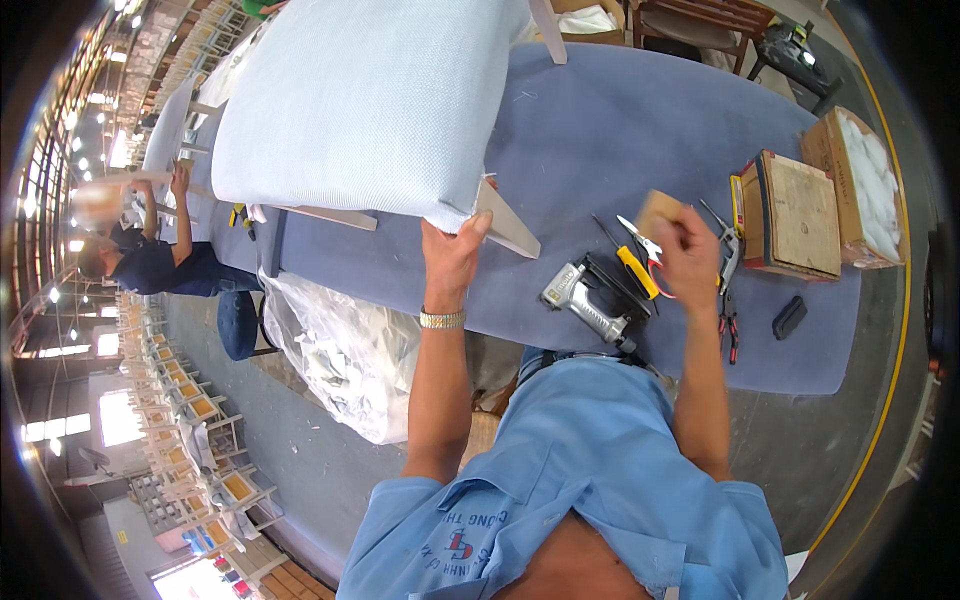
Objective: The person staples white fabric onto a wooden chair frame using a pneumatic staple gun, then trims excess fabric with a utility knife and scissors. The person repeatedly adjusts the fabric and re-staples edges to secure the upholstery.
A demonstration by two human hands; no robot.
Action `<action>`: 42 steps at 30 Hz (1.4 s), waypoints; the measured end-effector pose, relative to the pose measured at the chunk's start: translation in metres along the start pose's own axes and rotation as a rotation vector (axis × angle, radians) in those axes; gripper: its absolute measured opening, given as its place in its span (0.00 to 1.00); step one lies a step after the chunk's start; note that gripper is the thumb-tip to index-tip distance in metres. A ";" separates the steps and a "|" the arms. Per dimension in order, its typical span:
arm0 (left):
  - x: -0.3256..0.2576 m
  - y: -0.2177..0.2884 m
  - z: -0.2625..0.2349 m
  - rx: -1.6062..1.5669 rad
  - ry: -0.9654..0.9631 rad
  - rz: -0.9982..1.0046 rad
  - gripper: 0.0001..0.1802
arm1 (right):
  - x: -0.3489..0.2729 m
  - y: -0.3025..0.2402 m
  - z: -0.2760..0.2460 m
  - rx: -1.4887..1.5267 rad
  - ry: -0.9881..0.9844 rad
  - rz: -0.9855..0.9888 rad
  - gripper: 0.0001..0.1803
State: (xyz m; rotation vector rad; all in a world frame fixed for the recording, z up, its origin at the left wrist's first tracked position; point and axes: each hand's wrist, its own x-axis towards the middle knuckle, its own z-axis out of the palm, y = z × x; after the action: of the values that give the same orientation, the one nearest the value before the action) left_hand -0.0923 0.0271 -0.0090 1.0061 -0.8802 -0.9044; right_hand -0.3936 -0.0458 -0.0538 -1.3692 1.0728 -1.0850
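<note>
An upholstered chair (365,105) in pale blue woven fabric lies tipped on the table, its light wooden legs showing. My left hand (452,250) pinches the cushion's near right corner, beside one leg (513,230). My right hand (690,258) is closed and slightly blurred, and a small flat tan piece (657,213) sticks out from its fingers. Close by that hand are scissors (640,238) with red handles, partly hidden, and a yellow-handled tool (637,272). A silver pneumatic staple gun (590,303) rests nearer to my body.
Pliers (730,250) with red grips, a black block (789,317) and a wooden box (800,215) are on the blue table (600,110). A carton (868,185) holds white material. Clear plastic sheeting (345,350) hangs at the front edge. Another person (165,270) works at left.
</note>
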 end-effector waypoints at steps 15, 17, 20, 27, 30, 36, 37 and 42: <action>-0.001 -0.003 0.004 -0.021 -0.008 0.021 0.28 | 0.014 -0.118 0.114 -0.377 -0.268 -0.756 0.07; 0.000 -0.007 -0.001 0.004 -0.038 0.009 0.28 | 0.013 -0.116 0.117 -0.359 -0.248 -0.762 0.07; 0.000 -0.007 0.000 0.030 -0.015 0.025 0.24 | 0.013 -0.115 0.119 -0.389 -0.233 -0.776 0.07; -0.001 -0.002 0.010 -0.002 0.054 0.044 0.17 | 0.018 -0.114 0.124 -0.439 -0.174 -0.839 0.08; 0.000 -0.001 0.011 -0.027 0.057 0.040 0.17 | 0.016 -0.118 0.125 -0.463 -0.187 -0.827 0.11; -0.001 -0.004 0.011 -0.050 0.063 0.027 0.18 | 0.019 -0.117 0.126 -0.463 -0.173 -0.841 0.11; -0.001 -0.003 0.011 -0.060 0.062 0.028 0.18 | 0.019 -0.117 0.126 -0.466 -0.170 -0.851 0.11; -0.002 -0.001 0.013 -0.049 0.051 0.036 0.19 | 0.018 -0.119 0.127 -0.469 -0.157 -0.881 0.10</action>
State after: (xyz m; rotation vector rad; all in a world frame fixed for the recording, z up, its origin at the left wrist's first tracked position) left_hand -0.1048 0.0251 -0.0063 0.9637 -0.8274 -0.8626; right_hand -0.2610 -0.0328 0.0597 -2.3857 0.6061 -1.3408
